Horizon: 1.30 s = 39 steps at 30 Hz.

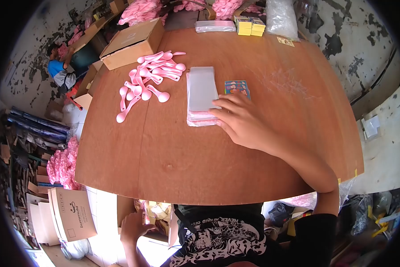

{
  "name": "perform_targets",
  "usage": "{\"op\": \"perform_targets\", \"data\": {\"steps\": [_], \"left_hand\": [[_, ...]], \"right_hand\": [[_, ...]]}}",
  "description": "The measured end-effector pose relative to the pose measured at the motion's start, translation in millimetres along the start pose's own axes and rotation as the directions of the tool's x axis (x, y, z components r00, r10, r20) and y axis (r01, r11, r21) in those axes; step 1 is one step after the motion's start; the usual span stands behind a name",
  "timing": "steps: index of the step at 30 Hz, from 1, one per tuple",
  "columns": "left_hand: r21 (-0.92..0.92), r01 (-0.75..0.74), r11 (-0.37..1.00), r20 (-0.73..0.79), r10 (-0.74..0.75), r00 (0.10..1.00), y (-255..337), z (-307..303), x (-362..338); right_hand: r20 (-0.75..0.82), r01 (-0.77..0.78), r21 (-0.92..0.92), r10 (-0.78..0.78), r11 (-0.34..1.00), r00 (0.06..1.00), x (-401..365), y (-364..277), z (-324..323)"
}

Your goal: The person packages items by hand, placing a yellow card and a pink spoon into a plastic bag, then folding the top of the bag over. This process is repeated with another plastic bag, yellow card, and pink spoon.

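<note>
Head cam: R hand (240,118) lay w/ fingers loosely spread, not clenched, tips on the R edge of the stacked plastic bags (203,91), approx. mid tabletop (173,155). Cards (236,84) lay just beside, partly hidden by that hand. Pink spoons (153,73) sat L of the stack. L hand (135,227) was below tabletop level, nr an open box (125,207); couldn't tell if its fingers gripped anything.

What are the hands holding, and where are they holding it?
The right hand touches the lower right edge of the rectangular stack of clear plastic sleeves; whether it grips any can't be told. Nothing shows held in the left hand.
</note>
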<state>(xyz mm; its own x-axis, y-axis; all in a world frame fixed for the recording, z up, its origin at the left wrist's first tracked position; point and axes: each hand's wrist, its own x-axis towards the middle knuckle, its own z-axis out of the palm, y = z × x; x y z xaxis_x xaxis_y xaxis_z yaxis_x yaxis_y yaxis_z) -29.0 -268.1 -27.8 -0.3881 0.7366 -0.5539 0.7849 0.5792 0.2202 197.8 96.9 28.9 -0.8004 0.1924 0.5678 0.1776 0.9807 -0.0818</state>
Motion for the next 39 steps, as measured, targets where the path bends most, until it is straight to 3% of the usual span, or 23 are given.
{"op": "perform_targets", "data": {"steps": [1,2,3,4,5,7,10,11,14,16,19,21,25,27,28,29,31,32,33,35,36,38,39], "left_hand": [[-0.057,0.069,0.996,0.075,-0.065,0.995,3.7,-2.8,-3.6],[-0.095,-0.064,0.993,0.107,0.075,0.991,14.0,-1.3,-4.3],[-0.103,-0.06,0.993,0.105,0.071,0.992,28.6,-4.4,-4.7],[-0.292,-0.287,0.912,0.154,0.341,0.927,42.0,-7.8,-4.1],[-0.475,-0.468,0.745,0.145,0.591,0.793,56.4,-13.2,-3.5],[-0.474,-0.726,0.498,-0.076,0.798,0.597,91.5,-37.8,-6.6],[-0.265,-0.944,0.195,-0.398,0.87,0.291,135.2,-80.9,5.6],[-0.19,-0.968,0.161,-0.467,0.853,0.234,144.8,-90.4,15.4],[-0.023,-0.913,0.407,-0.458,0.808,0.371,167.8,-136.4,40.6],[-0.092,-0.886,0.455,-0.602,0.683,0.414,183.3,-151.7,77.1],[-0.049,-0.805,0.591,-0.641,0.599,0.479,178.1,-153.5,138.2],[0.012,-0.872,0.49,-0.787,0.543,0.294,173.8,-146.8,164.2],[0.095,-0.842,0.53,-0.808,0.535,0.246,162.4,-142.6,165.1],[0.266,-0.821,0.505,-0.823,0.562,0.078,165.4,-143.5,163.4],[0.335,-0.827,0.451,-0.787,0.616,0.017,165.8,-145.2,160.7],[0.332,-0.827,0.453,-0.79,0.613,0.019,162.7,-144.3,162.1],[0.301,-0.918,0.258,-0.688,0.726,-0.021,158.3,-143.7,163.1],[0.133,-0.966,0.22,-0.752,0.658,0.046,160.5,-140.1,161.5],[0.132,-0.967,0.218,-0.755,0.654,0.045,163.2,-138.3,155.6],[-0.309,-0.92,0.239,-0.806,0.448,0.387,168.0,-134.9,144.6],[-0.42,-0.901,0.106,-0.798,0.429,0.423,173.2,-136.7,144.4],[-0.484,-0.873,0.062,-0.787,0.406,0.465,186.8,-146.0,134.4],[-0.548,-0.836,0.021,-0.767,0.387,0.512,192.5,-149.7,130.7]], "right_hand": [[0.0,0.003,0.001,-0.003,1.0,1.0,3.3,2.3,6.1],[0.055,0.031,-0.093,-0.026,0.995,0.998,6.5,3.8,12.4],[0.111,0.067,-0.185,-0.047,0.981,0.993,8.5,4.4,17.1],[0.113,0.077,-0.183,-0.057,0.98,0.992,9.5,4.1,20.0],[0.151,0.062,-0.199,-0.032,0.978,0.988,10.0,3.1,22.4],[0.192,0.059,-0.212,-0.017,0.976,0.981,8.2,1.7,29.0],[0.139,0.059,-0.231,-0.026,0.971,0.99,1.6,1.2,34.6],[0.123,0.049,-0.237,-0.02,0.97,0.992,1.0,1.1,34.2],[0.098,0.032,-0.253,-0.007,0.967,0.995,-0.5,-0.4,29.4],[0.085,0.017,-0.253,0.005,0.967,0.996,0.3,-1.0,28.3],[0.054,-0.008,-0.252,0.022,0.968,0.998,2.1,1.5,25.7],[-0.025,-0.017,-0.23,0.012,0.973,1.0,4.0,3.9,24.9],[-0.105,0.016,-0.173,-0.034,0.985,0.994,5.8,0.4,22.0],[-0.102,0.088,0.024,-0.085,0.996,0.991,11.6,-8.0,15.9],[-0.162,0.15,0.07,-0.137,0.986,0.977,14.0,-14.4,11.4],[-0.159,0.152,0.071,-0.139,0.986,0.977,16.4,-17.2,5.1],[-0.173,0.211,0.274,-0.168,0.938,0.97,20.3,-20.5,-8.7],[-0.162,0.185,0.317,-0.14,0.93,0.977,20.6,-14.7,-16.7],[-0.157,0.186,0.316,-0.142,0.93,0.977,20.2,-8.5,-25.2],[0.055,-0.196,0.311,0.188,0.93,0.981,17.3,4.2,-40.6],[0.055,-0.193,0.307,0.185,0.932,0.981,16.1,12.6,-46.3],[0.235,-0.256,-0.083,0.269,0.963,0.934,14.1,27.1,-55.7],[0.237,-0.252,-0.086,0.266,0.964,0.934,10.5,31.8,-54.2]]}}
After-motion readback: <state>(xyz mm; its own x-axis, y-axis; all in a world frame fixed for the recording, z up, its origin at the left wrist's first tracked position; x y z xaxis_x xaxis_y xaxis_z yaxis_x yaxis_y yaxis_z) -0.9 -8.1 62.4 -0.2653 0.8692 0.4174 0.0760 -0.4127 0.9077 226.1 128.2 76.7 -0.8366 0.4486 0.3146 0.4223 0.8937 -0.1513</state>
